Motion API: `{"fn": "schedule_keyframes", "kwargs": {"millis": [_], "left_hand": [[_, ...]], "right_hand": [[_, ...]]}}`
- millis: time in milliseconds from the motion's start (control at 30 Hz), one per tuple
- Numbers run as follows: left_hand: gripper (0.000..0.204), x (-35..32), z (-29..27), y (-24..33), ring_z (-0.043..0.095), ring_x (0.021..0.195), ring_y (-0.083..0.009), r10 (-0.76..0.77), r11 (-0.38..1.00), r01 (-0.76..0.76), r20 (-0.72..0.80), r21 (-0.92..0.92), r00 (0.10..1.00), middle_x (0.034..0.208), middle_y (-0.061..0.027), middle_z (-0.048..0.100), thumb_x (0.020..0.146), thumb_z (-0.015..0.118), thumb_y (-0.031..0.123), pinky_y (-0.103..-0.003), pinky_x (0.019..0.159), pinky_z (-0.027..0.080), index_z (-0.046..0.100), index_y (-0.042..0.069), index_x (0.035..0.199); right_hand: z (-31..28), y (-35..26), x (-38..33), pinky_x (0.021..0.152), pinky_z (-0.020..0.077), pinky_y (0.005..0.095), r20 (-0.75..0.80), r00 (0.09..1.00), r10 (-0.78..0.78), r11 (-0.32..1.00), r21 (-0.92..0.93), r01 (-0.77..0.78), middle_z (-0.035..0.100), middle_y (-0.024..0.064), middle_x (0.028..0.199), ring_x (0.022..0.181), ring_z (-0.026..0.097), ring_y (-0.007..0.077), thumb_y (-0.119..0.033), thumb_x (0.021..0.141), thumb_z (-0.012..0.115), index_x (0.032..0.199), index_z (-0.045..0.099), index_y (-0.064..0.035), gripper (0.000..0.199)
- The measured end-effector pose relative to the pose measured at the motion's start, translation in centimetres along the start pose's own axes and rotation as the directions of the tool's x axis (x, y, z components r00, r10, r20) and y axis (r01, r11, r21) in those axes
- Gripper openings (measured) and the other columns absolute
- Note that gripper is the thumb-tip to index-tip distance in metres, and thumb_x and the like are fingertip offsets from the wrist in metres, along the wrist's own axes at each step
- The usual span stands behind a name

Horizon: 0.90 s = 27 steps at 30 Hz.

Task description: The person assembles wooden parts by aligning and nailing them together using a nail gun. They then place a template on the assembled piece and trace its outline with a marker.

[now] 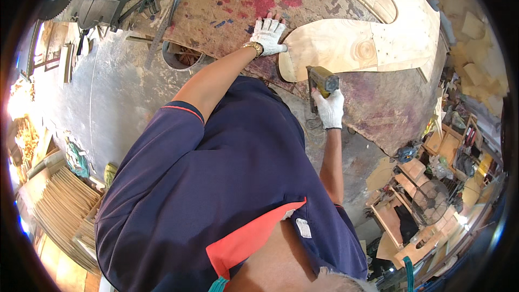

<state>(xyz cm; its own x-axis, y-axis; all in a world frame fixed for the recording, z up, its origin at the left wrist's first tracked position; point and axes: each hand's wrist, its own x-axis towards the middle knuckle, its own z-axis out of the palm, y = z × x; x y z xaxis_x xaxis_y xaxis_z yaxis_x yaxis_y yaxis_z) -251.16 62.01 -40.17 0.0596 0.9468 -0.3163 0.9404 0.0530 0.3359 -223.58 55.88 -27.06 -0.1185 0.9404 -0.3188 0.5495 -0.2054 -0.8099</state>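
Observation:
My left hand (267, 33), in a white glove with bare fingertips, lies flat on the stained worktable (216, 13) with its fingers apart. Its thumb reaches the rounded left end of a curved plywood piece (335, 46). That piece is pale, shaped like a hook, and built from joined panels. My right hand (331, 109), gloved too, is closed round the grip of a nail gun (324, 81) with an olive-yellow body and a dark, narrow magazine. The nail gun is by the plywood's near edge; whether it touches the wood I cannot tell.
A long metal straightedge (174, 8) lies at the table's left part. Below it stands a round container (181, 55). Stacked thin boards (65, 211) stand at the lower left. A fan (430, 201) and wood scraps (473, 73) are on the right.

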Motion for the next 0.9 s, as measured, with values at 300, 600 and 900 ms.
{"fn": "schedule_keyframes", "kwargs": {"millis": [300, 600, 900], "left_hand": [[0.102, -0.2, -0.3, 0.0, 0.002, 0.160, -0.0411, -0.006, 1.000, 0.006, 0.022, -0.027, 1.000, 0.174, -0.0168, 0.007, 0.088, 0.057, 0.063, -0.061, 0.126, 0.003, 0.015, 0.012, 0.166], [0.091, -0.1, -0.5, -0.5, 0.005, 0.160, -0.0406, 0.018, 0.996, -0.015, 0.039, -0.089, 0.999, 0.173, -0.0173, 0.009, 0.088, 0.056, 0.049, -0.060, 0.126, 0.006, 0.021, 0.014, 0.165], [0.088, -0.1, -0.5, -0.4, 0.006, 0.159, -0.0407, 0.018, 0.997, -0.016, 0.017, -0.074, 1.000, 0.173, -0.0176, 0.012, 0.087, 0.056, 0.045, -0.060, 0.126, 0.008, 0.024, 0.014, 0.163]], "right_hand": [[3.9, 1.4, 3.1, 0.080, 0.0538, 0.0313, 0.149, 0.985, -0.091, 0.995, -0.031, 0.097, 0.074, 0.0096, 0.104, 0.088, 0.066, 0.0142, -0.012, 0.088, 0.077, 0.121, 0.067, 0.0022, 0.036], [5.4, 2.7, 4.7, 0.089, 0.0558, 0.0396, 0.159, 0.974, -0.162, 0.964, -0.184, 0.191, 0.076, 0.0178, 0.110, 0.100, 0.073, 0.0271, -0.017, 0.085, 0.079, 0.124, 0.065, 0.0000, 0.045], [5.6, 2.8, 6.1, 0.088, 0.0557, 0.0412, 0.140, 0.984, -0.109, 0.973, -0.189, 0.134, 0.075, 0.0196, 0.109, 0.100, 0.073, 0.0320, -0.022, 0.085, 0.080, 0.123, 0.066, -0.0005, 0.045]]}}
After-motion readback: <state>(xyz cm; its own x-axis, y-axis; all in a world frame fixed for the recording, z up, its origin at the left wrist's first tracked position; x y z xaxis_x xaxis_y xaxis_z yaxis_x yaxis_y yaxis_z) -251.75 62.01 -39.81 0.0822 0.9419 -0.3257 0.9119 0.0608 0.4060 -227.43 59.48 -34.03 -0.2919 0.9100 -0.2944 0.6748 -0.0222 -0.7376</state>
